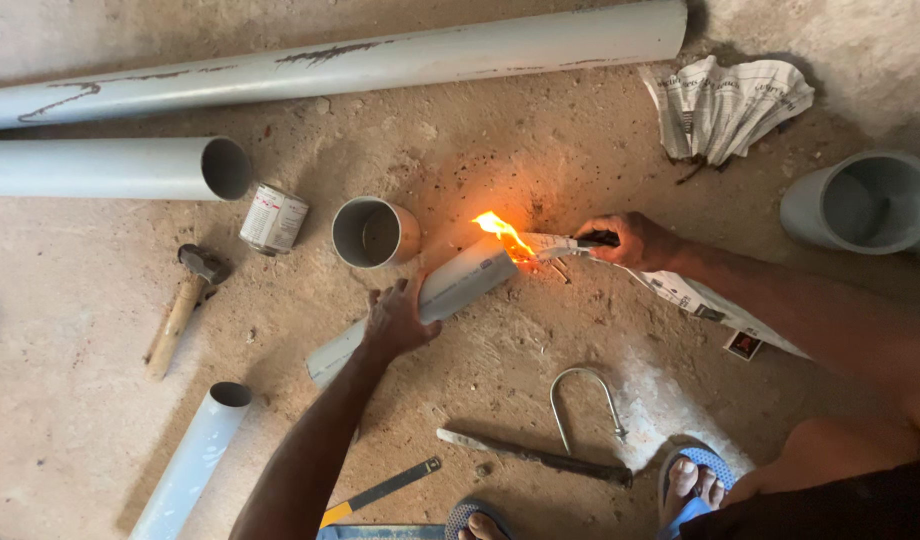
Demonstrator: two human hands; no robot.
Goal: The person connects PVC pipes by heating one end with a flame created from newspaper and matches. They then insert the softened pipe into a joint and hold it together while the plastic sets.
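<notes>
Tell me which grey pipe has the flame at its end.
The short pipe under the left hand, lying diagonally mid-floor; the flame is at its upper end. No flame near the others.

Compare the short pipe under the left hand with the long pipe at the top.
The short pipe lies diagonally with the left hand on it and flame at its end; the long pipe lies untouched, nearly level, dark-streaked and much longer. Both are grey plastic.

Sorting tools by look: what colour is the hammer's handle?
Pale wooden tan, under a dark head: hammer, head view.
</notes>
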